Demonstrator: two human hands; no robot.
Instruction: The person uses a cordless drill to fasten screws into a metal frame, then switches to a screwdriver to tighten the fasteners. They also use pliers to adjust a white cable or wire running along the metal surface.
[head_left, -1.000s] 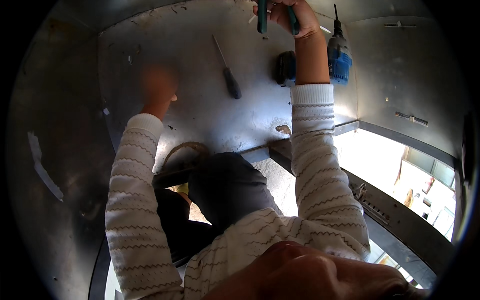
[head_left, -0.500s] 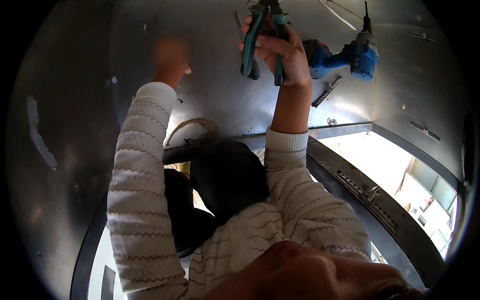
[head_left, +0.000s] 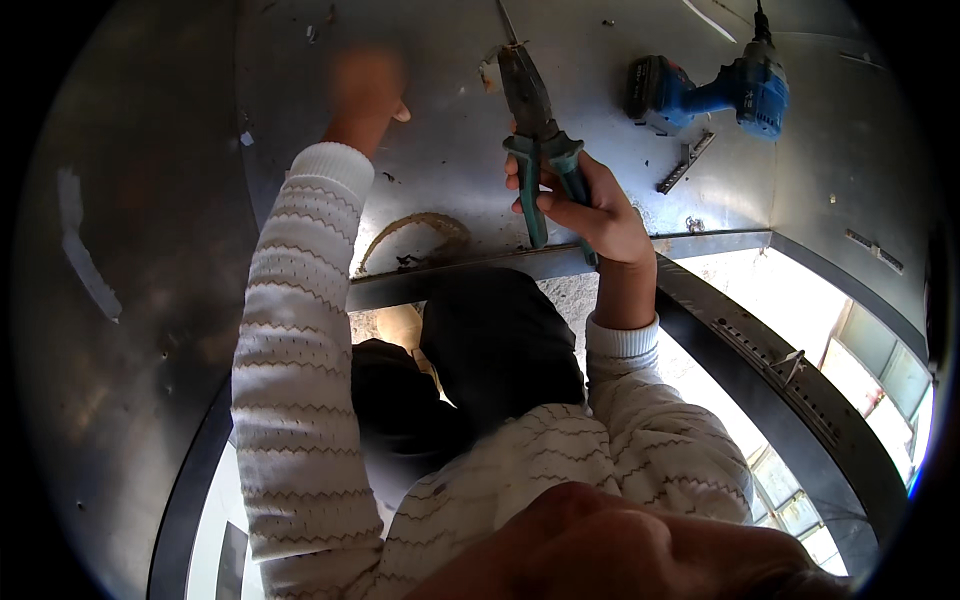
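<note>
My right hand [head_left: 612, 218] is closed around the handles of a pair of pliers [head_left: 530, 100], which have green grips and dark jaws pointing away from me. The handles stand somewhat apart. Beyond the jaw tips, a thin metal rod [head_left: 507, 22] shows on the metal sheet; the pliers hide its other end. A small whitish, rusty scrap [head_left: 491, 73] is beside the jaws. My left hand [head_left: 367, 88] reaches out over the bare metal to the left. It is blurred, so its fingers and anything in them cannot be made out.
A blue cordless drill [head_left: 725, 95] lies on the metal sheet to the right, with a slotted metal strip [head_left: 686, 162] near it. Metal walls rise at both sides. A frame bar [head_left: 560, 262] edges the sheet, with openings below it. A brown curved mark [head_left: 415, 225] is nearby.
My right hand has drawn the pliers back toward me, so their jaws have come into view. My left hand has shifted slightly up and right in the picture, as has the whole scene.
</note>
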